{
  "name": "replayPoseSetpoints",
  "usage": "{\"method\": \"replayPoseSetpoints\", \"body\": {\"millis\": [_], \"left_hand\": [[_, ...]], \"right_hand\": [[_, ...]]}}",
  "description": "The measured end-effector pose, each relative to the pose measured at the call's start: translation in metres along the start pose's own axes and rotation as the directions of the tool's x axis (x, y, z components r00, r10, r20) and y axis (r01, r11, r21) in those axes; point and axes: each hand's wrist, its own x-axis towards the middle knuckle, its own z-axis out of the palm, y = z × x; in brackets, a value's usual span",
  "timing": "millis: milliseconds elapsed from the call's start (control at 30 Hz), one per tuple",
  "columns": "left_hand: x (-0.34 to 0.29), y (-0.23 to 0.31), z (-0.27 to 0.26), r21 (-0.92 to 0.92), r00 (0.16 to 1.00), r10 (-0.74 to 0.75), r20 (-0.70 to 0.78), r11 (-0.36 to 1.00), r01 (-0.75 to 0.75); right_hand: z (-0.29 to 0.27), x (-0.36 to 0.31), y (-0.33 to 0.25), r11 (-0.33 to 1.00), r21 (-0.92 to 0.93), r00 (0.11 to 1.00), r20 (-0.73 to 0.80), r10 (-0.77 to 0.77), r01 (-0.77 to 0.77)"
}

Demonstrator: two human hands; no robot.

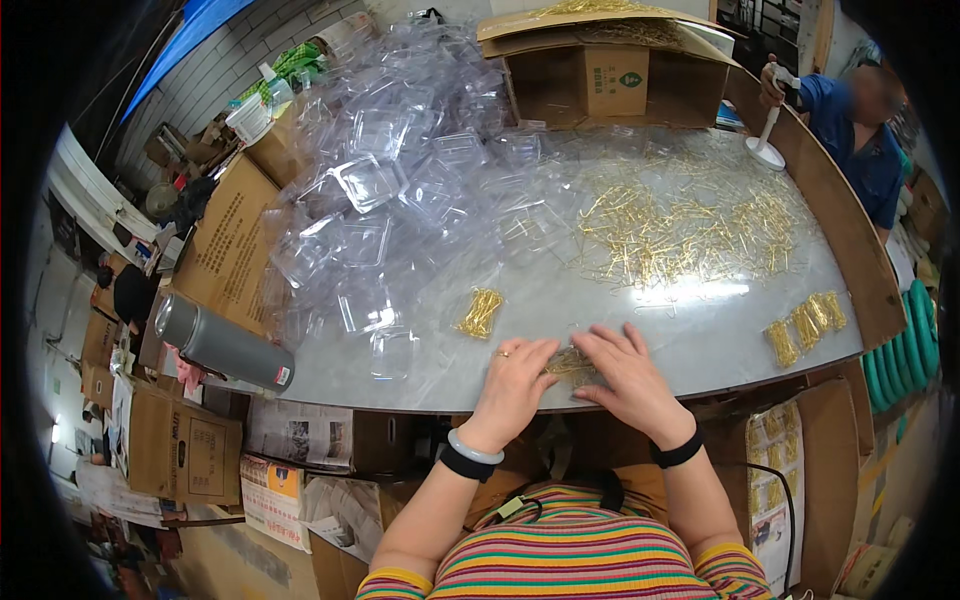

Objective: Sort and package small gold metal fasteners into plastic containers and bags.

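At the table's near edge, my left hand and my right hand face each other around a small bundle of thin gold wire hooks. The left fingers are bent together against its left side. On the right, my thumb and fingertips press the other side, with some fingers stretched out. The fingers partly cover the bundle, and I cannot tell whether it lies in a clear case. A similar gold bundle lies just beyond my left hand. Several more gold bundles stand in a row at the right edge.
Loose gold hooks spread over the grey table. Clear plastic cases pile high at left, beside a grey flask. An open cardboard box stands at back. Beyond the right cardboard wall, a person grips a white stand.
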Motion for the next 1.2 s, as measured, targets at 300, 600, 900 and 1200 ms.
{"method": "replayPoseSetpoints", "body": {"millis": [300,600,900,1200], "left_hand": [[-0.002,0.002,0.01,0.023,0.998,0.015,-0.067,1.0,-0.013],[0.008,0.006,0.019,0.058,0.995,0.095,0.033,0.994,-0.096],[0.007,0.009,0.013,-0.104,0.994,0.106,-0.004,0.989,-0.106],[0.001,0.01,0.017,-0.033,0.995,0.099,0.005,0.995,-0.099]], "right_hand": [[0.005,-0.013,0.0,0.981,0.194,0.99,-0.134,0.043,-0.016],[0.026,-0.006,-0.015,0.803,0.59,0.988,-0.057,0.141,-0.08],[-0.015,0.001,0.003,0.997,0.053,0.994,0.096,0.049,-0.054],[0.026,-0.019,-0.024,0.971,0.173,0.948,-0.245,0.202,-0.163]]}}
